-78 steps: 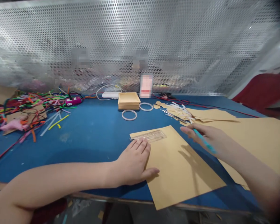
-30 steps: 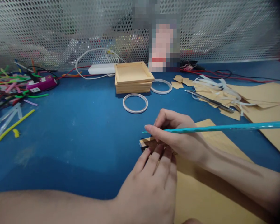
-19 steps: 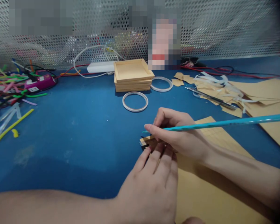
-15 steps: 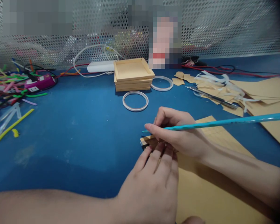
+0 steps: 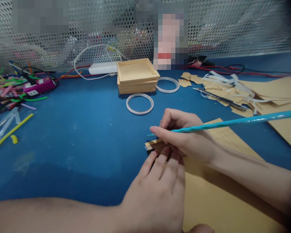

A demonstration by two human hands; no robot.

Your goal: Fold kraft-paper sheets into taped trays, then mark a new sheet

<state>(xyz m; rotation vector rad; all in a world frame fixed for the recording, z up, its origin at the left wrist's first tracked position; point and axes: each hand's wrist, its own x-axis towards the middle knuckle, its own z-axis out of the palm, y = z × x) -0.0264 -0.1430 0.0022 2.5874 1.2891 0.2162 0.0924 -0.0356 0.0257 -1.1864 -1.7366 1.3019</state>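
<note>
My right hand [image 5: 184, 129] is closed in a writing grip round a long, light-blue pen [image 5: 223, 123]. Its tip is just past the far edge of a narrow, ruler-like strip [image 5: 152, 144], whose left end looks clear and whose kind I cannot make out fully. Over that strip lies my left hand [image 5: 160, 184], fingers stretched out and pressing down, with nothing gripped. Beneath both hands a large sheet of brown kraft paper [image 5: 208, 197] spreads towards me. My fingers hide most of the strip.
Ahead are stacked shallow wooden trays [image 5: 118, 77] and two white tape rolls [image 5: 140, 113]. To the right, a craft knife [image 5: 220, 98] rests on paper scraps, beside more kraft paper [image 5: 283, 123]. Leftward lie coloured pipe cleaners [image 5: 5, 92], a purple power strip [image 5: 40, 86] and glue sticks [image 5: 11, 116].
The view has shifted very slightly. Both hands keep the same hold, and the pen's back end sits a little higher in the picture.
</note>
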